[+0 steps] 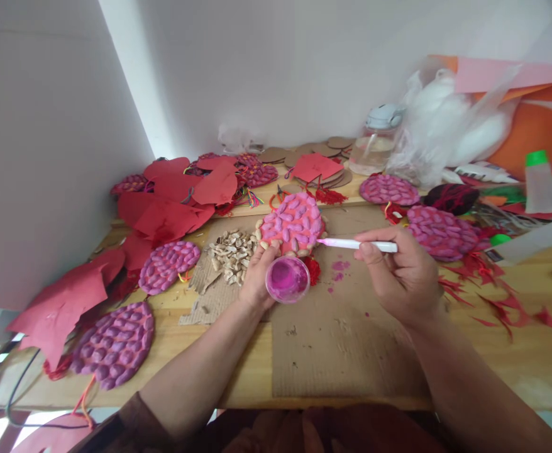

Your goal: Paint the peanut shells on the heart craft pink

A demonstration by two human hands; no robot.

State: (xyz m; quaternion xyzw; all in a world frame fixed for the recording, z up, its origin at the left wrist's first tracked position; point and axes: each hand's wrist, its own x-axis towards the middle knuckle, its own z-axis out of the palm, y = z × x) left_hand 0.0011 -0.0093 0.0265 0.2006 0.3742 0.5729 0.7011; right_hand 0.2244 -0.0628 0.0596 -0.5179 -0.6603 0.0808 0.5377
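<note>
My left hand point(258, 277) is closed on a small clear cup of purple paint point(288, 280) and the lower edge of a round red disc point(295, 221). Peanut shells cover the disc, mostly painted pink-purple; a few along its rim are bare tan. In my right hand point(398, 274) is a slim white paintbrush point(361, 244), pinched between thumb and fingers. Its pink tip touches or nearly touches the disc's right edge. A red tassel point(312, 269) shows beside the cup. Loose peanut shells point(233, 255) lie in a pile left of the disc.
Paint-spotted cardboard point(346, 352) covers the middle of the wooden table point(535, 365). Painted discs point(115, 345) and red paper shapes point(172, 189) crowd the left. At the back right stand a lidded jar point(375, 148), a plastic bag point(450, 126) and a green-capped bottle point(540, 182).
</note>
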